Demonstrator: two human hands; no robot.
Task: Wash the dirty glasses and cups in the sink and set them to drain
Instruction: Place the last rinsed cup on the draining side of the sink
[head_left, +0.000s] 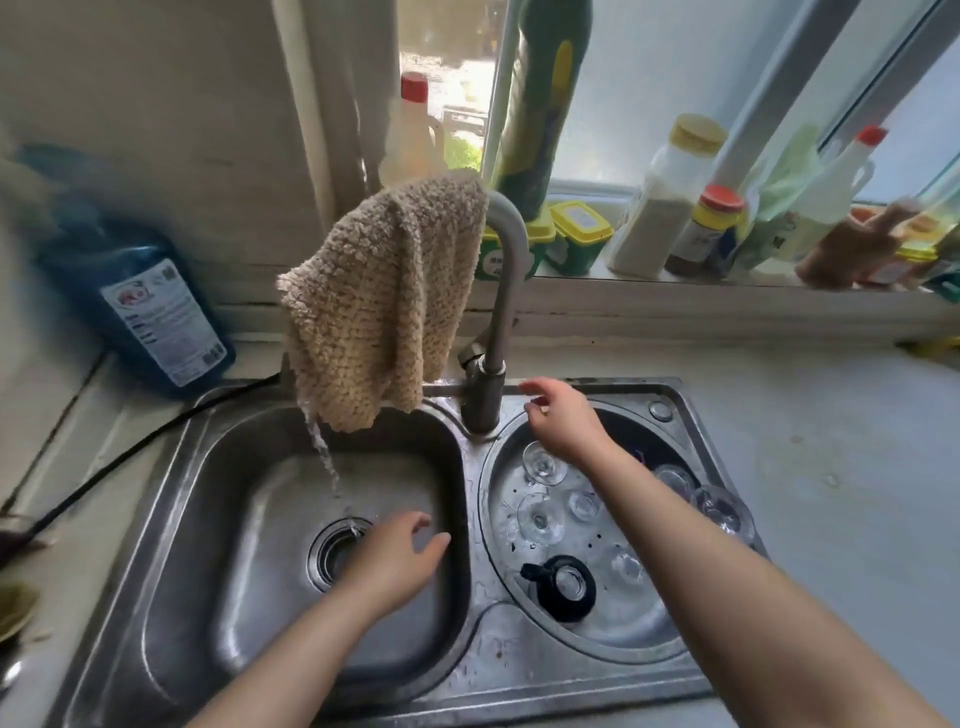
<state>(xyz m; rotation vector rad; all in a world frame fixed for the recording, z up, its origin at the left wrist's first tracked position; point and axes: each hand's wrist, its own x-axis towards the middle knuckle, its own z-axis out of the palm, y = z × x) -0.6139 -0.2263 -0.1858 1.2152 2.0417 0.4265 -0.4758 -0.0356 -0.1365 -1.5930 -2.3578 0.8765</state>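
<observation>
Several clear glasses stand upside down in the round right basin (613, 631), among them two stemmed glasses (544, 462) and a tumbler (723, 508) at the basin's right rim. A black-rimmed glass pot (565, 586) sits at the front of that basin. My right hand (558, 418) hovers with fingers apart just right of the tap base (483, 395), holding nothing. My left hand (397, 558) is open and empty over the left basin (249, 613), beside the drain (335, 551). Water streams from the spout down toward the drain.
A beige knitted cloth (384, 301) hangs over the tap spout. A blue detergent bottle (150, 306) leans against the wall at left, with a black cable (119, 457) along the sink edge. Bottles and jars (675, 208) crowd the windowsill. Grey counter (841, 467) lies to the right.
</observation>
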